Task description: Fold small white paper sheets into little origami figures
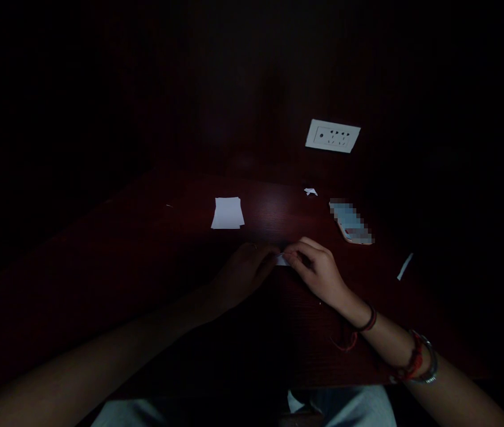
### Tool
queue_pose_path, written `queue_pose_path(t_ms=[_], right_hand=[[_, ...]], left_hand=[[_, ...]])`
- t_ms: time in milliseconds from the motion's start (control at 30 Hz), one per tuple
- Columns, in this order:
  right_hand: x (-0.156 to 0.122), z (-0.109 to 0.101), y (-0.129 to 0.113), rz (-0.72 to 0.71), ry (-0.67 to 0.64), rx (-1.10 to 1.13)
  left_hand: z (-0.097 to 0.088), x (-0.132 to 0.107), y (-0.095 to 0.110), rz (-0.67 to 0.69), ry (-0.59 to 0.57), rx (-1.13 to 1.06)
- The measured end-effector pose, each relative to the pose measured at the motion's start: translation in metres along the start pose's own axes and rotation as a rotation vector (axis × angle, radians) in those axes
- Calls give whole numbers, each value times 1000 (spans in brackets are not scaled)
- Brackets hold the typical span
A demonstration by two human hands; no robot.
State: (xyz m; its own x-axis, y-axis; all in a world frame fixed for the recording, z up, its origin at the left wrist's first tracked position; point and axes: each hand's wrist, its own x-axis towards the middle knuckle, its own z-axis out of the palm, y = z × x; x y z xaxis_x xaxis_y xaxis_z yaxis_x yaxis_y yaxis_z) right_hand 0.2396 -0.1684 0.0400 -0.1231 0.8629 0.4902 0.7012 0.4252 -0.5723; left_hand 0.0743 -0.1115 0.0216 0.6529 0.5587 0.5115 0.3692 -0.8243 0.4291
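Observation:
In dim light, my left hand and my right hand meet over a dark red table. Both pinch a small white piece of paper between their fingertips, close to the tabletop. The fingers of both hands are curled closed around it. Most of the paper is hidden by the fingers. My right wrist wears dark and red bands and a metal bracelet.
A small stack of white paper squares lies beyond my left hand. A tiny folded paper bit, a phone and a thin paper strip lie to the right. A white wall socket sits behind the table.

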Motion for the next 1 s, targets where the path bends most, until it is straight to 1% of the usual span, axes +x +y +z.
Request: queue_pose_path(t_ms=[100,200,333,500,633,800,900,1000], right_hand=[[0,2,0,-23,-4,-2],[0,2,1,-40,-9,2],[0,2,1,-61,-20,1],[0,4,3,-77,-11,-58],[0,6,2,-78,2,-91],[1,4,1,-89,-16,-83],[2,3,1,-103,-29,-61],[2,3,-1,-82,-12,-70]], left_hand=[[0,1,0,-48,7,-57],[1,1,-1,-78,47,-70],[-1,1,-1,-68,43,-52],[-2,1,-1,-37,53,-33],[-3,2,0,-51,20,-99],[-7,3,4,-136,7,-176],[-9,3,5,-136,-20,-195],[-9,3,4,-142,-58,-254]])
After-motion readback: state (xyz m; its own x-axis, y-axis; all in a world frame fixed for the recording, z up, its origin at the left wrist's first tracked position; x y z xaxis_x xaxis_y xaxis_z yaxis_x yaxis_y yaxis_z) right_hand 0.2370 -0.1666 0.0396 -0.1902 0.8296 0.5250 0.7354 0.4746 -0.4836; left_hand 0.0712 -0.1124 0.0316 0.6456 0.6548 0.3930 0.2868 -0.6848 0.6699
